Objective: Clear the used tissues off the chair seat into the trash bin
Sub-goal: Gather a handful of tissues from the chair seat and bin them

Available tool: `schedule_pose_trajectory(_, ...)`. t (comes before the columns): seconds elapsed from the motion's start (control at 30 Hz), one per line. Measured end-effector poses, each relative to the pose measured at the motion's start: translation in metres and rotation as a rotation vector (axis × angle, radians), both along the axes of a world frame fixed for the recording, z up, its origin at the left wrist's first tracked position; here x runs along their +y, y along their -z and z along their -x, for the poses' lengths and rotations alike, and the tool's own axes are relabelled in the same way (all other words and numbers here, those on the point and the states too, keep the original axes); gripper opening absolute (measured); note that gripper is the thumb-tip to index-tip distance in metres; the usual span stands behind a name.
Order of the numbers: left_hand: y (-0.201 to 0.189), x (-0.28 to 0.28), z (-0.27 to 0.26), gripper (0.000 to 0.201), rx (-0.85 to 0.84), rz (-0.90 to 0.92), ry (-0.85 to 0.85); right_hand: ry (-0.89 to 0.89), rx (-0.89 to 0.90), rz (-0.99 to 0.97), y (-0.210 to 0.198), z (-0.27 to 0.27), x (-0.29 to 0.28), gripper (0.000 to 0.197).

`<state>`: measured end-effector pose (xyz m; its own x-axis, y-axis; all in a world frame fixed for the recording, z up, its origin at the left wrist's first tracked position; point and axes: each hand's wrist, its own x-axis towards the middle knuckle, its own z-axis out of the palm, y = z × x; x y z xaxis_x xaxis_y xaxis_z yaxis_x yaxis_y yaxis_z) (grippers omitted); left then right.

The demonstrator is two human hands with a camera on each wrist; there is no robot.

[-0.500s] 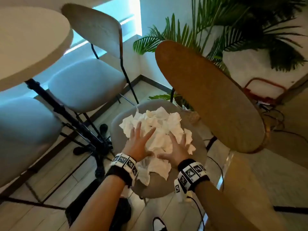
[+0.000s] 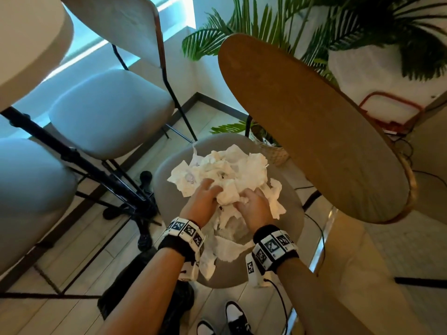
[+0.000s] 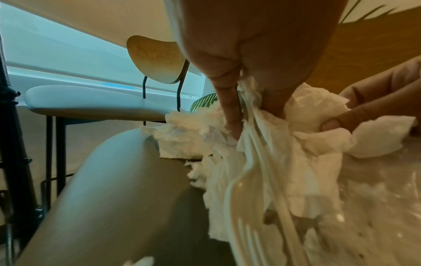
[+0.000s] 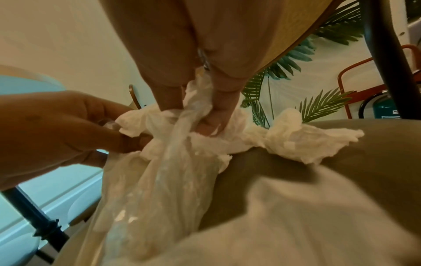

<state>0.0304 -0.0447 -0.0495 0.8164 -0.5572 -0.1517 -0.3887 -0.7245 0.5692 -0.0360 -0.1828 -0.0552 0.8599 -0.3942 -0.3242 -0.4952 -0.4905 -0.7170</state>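
Observation:
A heap of crumpled white tissues lies on the round grey chair seat in the head view. My left hand and right hand sit side by side on the near part of the heap, fingers curled into it. In the left wrist view my left hand grips tissues together with a thin translucent plastic film. In the right wrist view my right hand grips tissue and the same film. A loose tissue lies further right.
The wooden chair back rises close on the right. Two more chairs, a black table leg and a pale tabletop stand left. A dark bag-like object lies on the floor under my left forearm. Palm plants stand behind.
Both hands lay flat with spread fingers on the heap before. Now their fingers are curled in, bunching tissues between the two hands.

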Motion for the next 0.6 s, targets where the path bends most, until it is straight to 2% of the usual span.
schedule_pose_trajectory(0.1,-0.006,0.002,-0.004,0.027,-0.037,0.062,0.009,0.029,-0.079,-0.039,-0.008,-0.004,-0.002,0.019)
schedule_pose_trajectory(0.23,-0.012,0.007,-0.008,0.025,-0.126,0.123,0.022,0.065,-0.161,-0.17,-0.02,-0.007,0.001,0.042)
schedule_pose_trajectory(0.3,-0.011,0.011,-0.005,0.024,-0.14,0.148,0.022,0.032,-0.18,-0.175,-0.023,-0.006,0.005,0.048)
schedule_pose_trajectory(0.47,-0.018,0.011,0.0,0.023,-0.159,0.217,0.029,0.003,-0.234,-0.128,-0.031,-0.006,0.006,0.03)
schedule_pose_trajectory(0.6,-0.026,0.013,-0.007,0.028,-0.174,0.219,0.027,-0.014,-0.271,-0.12,-0.045,-0.01,0.008,0.028)
